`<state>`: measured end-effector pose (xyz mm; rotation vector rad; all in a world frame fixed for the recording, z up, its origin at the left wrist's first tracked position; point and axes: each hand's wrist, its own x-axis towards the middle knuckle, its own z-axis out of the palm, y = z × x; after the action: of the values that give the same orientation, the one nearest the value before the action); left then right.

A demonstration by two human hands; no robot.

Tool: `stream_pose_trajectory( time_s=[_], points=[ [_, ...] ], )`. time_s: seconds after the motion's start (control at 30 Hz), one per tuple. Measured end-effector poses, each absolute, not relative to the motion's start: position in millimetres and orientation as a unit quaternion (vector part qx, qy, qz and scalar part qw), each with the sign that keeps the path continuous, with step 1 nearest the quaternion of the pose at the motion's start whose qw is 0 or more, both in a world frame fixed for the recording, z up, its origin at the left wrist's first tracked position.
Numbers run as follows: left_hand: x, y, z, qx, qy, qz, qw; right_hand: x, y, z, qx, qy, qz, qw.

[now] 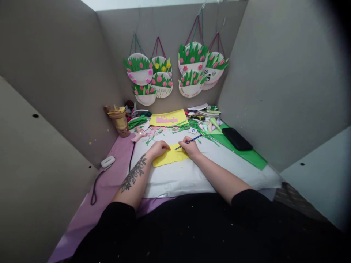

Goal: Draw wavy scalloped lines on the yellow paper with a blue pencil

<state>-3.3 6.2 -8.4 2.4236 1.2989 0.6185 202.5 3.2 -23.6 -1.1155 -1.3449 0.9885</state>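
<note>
A yellow sheet of paper (167,157) with an uneven near edge lies flat on the white-covered surface in front of me. At its upper left, my left hand (159,149) rests with curled fingers pressed on the paper. My right hand (189,147) is closed around a dark blue patterned pencil (196,138), held slanted. The pencil's tip points down and left, at the paper's surface; whether it touches I cannot tell. Small yellow scraps lie by the paper's near edge.
Behind are a yellow sheet with pink paper (167,119), green strips (189,126), a pink glue gun (139,135) and a utility knife (197,117). A black case (237,138) lies right, a brown cup (119,122) stands left. Paper-plate flower crafts (192,58) hang on the partition.
</note>
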Motion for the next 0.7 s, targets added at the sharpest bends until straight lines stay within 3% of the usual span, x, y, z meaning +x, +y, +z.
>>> stream_pose_trajectory(
  time_s=[0.23,0.43,0.7],
  points=[
    [-3,6,-8,0.85,0.457,0.218,0.144,200,-1,-19,-0.463,-0.583,0.444,0.5],
    [-3,7,-6,0.859,0.437,0.217,0.158,193,-2,-14,-0.488,-0.595,0.363,0.526],
    [-2,4,-4,0.855,0.436,0.214,0.18,191,1,-17,-0.484,-0.59,0.387,0.517]
  ],
)
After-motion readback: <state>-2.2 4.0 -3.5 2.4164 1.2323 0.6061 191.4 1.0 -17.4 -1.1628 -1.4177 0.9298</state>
